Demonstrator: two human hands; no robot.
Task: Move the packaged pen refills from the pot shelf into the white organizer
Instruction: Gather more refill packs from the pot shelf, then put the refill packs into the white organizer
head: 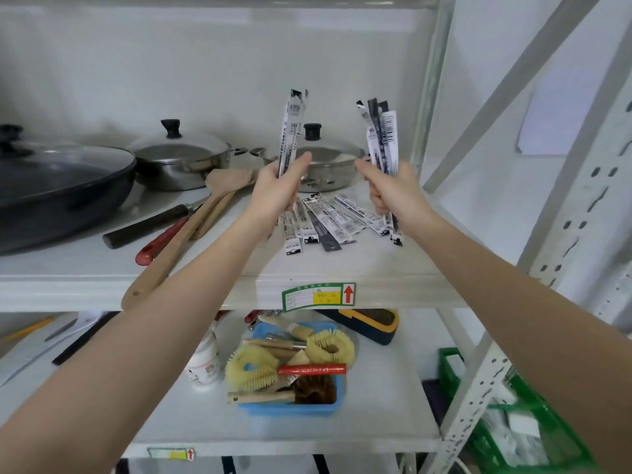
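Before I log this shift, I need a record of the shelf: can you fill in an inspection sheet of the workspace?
Surface: white pot shelf, arrow label on its front edge.
Job's things: loose refill packs lie fanned on the shelf; white organizer not seen.
Clutter: lidded steel pots, dark pan, wooden spatulas, red-handled tool.
Hands: left hand holds refill packs upright; right hand holds a bundle upright.
Cables: nothing seen.
Surroundings: lower shelf with blue tray of brushes; green crate at right.
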